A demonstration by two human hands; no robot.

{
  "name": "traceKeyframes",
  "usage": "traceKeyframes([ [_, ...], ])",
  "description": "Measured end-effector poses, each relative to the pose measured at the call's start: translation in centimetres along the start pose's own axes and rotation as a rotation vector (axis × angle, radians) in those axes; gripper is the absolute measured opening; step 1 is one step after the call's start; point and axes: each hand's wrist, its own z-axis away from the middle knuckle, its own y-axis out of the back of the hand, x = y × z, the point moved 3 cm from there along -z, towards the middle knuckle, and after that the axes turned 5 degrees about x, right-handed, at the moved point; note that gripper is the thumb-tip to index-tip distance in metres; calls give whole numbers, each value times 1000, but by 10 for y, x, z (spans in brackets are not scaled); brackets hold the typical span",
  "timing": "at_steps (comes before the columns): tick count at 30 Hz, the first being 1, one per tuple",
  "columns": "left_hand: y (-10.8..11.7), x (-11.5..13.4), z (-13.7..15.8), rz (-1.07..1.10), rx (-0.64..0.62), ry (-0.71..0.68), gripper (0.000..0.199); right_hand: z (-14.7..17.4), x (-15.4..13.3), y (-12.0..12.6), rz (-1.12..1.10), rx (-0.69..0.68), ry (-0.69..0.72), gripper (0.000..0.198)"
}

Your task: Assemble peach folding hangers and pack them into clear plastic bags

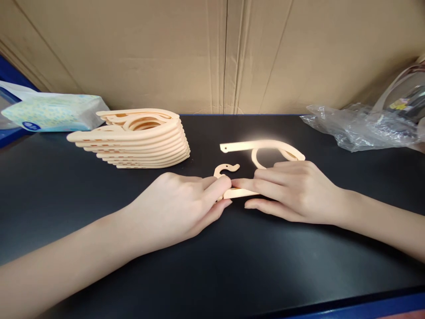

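Observation:
Between my two hands is a peach plastic folding hanger [265, 144]. One long arm with a small hole at its end stretches above my right hand, and a curved loop shows below that arm. My left hand [186, 199] is closed, pinching near the base of a small hanger hook [222, 170] between thumb and fingers. My right hand [295, 190] grips the hanger's folded side, its index fingertip meeting my left fingertips. The joint between hook and arm is mostly covered by my fingers. Left of them stands a stack of several matching folded hangers [152, 146].
The black tabletop [212, 266] has a blue front edge. A pack of tissues [56, 113] lies at the back left beside the stack. Crumpled clear plastic bags [361, 126] sit at the back right. Behind the table rises a cardboard wall [166, 53].

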Motion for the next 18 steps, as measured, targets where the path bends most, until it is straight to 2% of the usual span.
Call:
traceKeyframes([
  [4,-3,-3,3,-53,41,45,21,-2,4,10,-1,138,-28,25],
  [6,-5,-5,5,-60,38,64,20,-2,11,15,56,230,-109,19],
  [8,-6,-6,7,-55,30,84,18,-1,20,17,108,262,-220,22],
  [12,-4,-7,7,-43,21,97,17,1,36,9,22,176,-339,30],
  [18,-1,0,4,33,-3,-26,17,4,45,-3,-128,63,-426,27],
])
